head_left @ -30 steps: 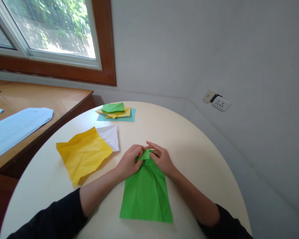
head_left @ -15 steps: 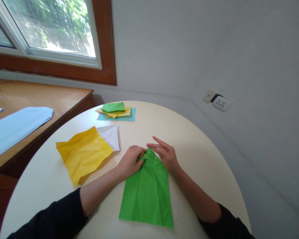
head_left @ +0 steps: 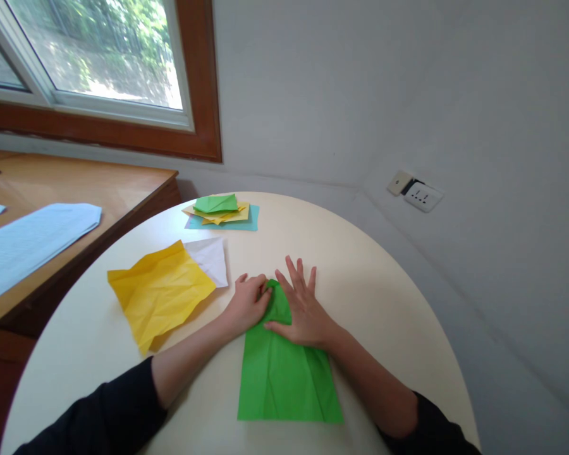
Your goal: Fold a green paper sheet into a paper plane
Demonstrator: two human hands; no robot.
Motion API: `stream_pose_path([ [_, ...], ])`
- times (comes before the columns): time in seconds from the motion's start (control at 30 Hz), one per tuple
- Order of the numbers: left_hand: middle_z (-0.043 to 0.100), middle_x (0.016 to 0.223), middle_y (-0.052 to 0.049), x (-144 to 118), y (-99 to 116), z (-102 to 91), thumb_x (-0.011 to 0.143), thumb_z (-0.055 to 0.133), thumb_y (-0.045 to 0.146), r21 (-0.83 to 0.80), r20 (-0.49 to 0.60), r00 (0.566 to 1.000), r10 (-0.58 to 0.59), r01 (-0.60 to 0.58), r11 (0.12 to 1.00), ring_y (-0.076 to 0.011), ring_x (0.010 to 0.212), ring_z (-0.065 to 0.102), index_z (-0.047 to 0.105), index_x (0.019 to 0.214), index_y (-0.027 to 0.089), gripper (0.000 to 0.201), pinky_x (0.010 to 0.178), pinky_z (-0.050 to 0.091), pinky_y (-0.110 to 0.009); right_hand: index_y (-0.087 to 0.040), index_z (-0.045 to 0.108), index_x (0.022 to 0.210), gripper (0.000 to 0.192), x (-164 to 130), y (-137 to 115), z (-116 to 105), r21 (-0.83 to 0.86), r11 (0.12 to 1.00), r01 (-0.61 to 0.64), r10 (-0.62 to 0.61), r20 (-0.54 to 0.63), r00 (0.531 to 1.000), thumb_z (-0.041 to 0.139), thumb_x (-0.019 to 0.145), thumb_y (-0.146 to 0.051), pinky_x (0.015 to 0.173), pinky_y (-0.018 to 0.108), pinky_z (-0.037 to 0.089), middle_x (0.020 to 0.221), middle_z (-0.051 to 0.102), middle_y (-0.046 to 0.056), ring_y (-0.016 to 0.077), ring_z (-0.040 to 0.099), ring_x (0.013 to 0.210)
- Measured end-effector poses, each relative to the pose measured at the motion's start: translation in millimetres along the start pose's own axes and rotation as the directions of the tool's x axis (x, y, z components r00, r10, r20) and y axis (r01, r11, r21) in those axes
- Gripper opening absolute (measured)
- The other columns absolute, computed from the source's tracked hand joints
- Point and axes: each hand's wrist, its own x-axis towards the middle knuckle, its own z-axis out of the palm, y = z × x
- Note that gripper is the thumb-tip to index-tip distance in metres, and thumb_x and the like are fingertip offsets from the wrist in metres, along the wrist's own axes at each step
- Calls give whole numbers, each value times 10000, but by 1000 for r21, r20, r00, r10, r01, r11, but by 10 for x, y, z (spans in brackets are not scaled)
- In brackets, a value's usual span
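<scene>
A round cream tabletop (head_left: 370, 265) sits in a corner under a wood-framed window (head_left: 99, 69), with a wooden desk (head_left: 76, 183) off at nine o'clock carrying a pale blue sheet (head_left: 28, 243). Moving across: a crumpled yellow paper (head_left: 159, 294) with a white piece (head_left: 211, 259) touching its far edge, and at twelve o'clock a small stack of coloured papers (head_left: 220, 212). Now the action, dead centre: the left hand (head_left: 249, 303) is curled, fingertips pinching the far tip of the green paper (head_left: 284, 379). The right hand (head_left: 301, 309) lies flat, fingers spread, pressing that folded end down. It looks like a crease being set; the next move probably calls for a firm sweep along the fold while the left hand pins the tip.
</scene>
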Motion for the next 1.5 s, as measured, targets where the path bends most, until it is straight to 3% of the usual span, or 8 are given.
stream_pose_path([
  [0.23, 443, 500, 26, 36, 14, -21, 756, 487, 266, -184, -109, 990, -92, 71, 980, -178, 582, 474, 471, 572, 215, 192, 764, 403, -361, -236, -15, 1438, 921, -27, 64, 127, -61, 987, -148, 153, 90, 984, 579, 760, -425, 984, 702, 27, 1509, -8, 174, 388, -51, 1363],
  [0.43, 516, 683, -28, 9, -53, -7, 731, 486, 147, 239, -127, 992, -3, 34, 970, -206, 714, 503, 496, 698, 188, 54, 730, 422, -371, -240, -75, 1431, 944, -13, 60, 137, -50, 975, -215, 220, 160, 962, 568, 769, -438, 1004, 680, 31, 1509, -37, 165, 383, -24, 1366],
  [0.57, 481, 1142, -111, -28, -40, -38, 688, 529, 62, 485, -197, 966, 166, -51, 873, -277, 1092, 441, 514, 1069, 177, 399, 911, 391, -450, -241, -113, 1424, 965, -3, 57, 128, -49, 964, -262, 266, 182, 947, 564, 769, -456, 1026, 651, 32, 1507, -97, 149, 368, -68, 1364],
  [0.83, 605, 1121, -118, -15, -39, -33, 790, 437, 19, 538, 252, 924, 288, -381, 751, -225, 1058, 536, 627, 967, 114, 277, 947, 439, -386, -246, -115, 1424, 835, 0, 40, 121, -41, 954, -296, 299, 164, 940, 468, 826, -266, 1034, 642, 65, 1506, -109, 146, 371, -56, 1362],
  [1.07, 539, 1243, -143, -7, 18, -36, 837, 401, 39, 534, 324, 934, 151, -313, 785, -217, 1171, 483, 568, 1153, 96, 362, 997, 407, -363, -280, -38, 1431, 869, 22, 20, 0, -253, 931, -264, 266, -25, 964, 469, 745, -115, 979, 701, 62, 1510, -99, 135, 418, 40, 1357],
  [1.2, 511, 1250, -130, -14, 29, -31, 854, 393, 59, 540, 333, 935, 124, -297, 788, -217, 1180, 458, 549, 1205, 155, 396, 1003, 392, -376, -236, 200, 1408, 740, 51, 29, -92, -332, 903, -273, 243, -128, 961, 464, 732, -89, 971, 685, 100, 1495, 137, 165, 407, 176, 1337],
  [1.33, 485, 1242, -118, -13, 11, -24, 863, 378, 72, 545, 343, 931, 123, -304, 781, -217, 1179, 437, 533, 1229, 205, 419, 1006, 376, -386, -125, 519, 1145, 388, 63, 14, -209, -286, 952, -110, 52, -205, 977, 400, 780, -67, 916, 427, 328, 1065, 627, 132, 226, 569, 972],
  [1.5, 453, 1243, -133, -6, 1, -18, 861, 388, 96, 581, 374, 918, 131, -341, 739, -238, 1165, 421, 515, 1248, 211, 423, 996, 374, -379, -165, 550, 672, 219, -26, -228, -269, -270, 961, 67, -106, -134, 985, 389, 755, -43, 585, 298, 317, 576, 564, 23, 152, 472, 538],
])
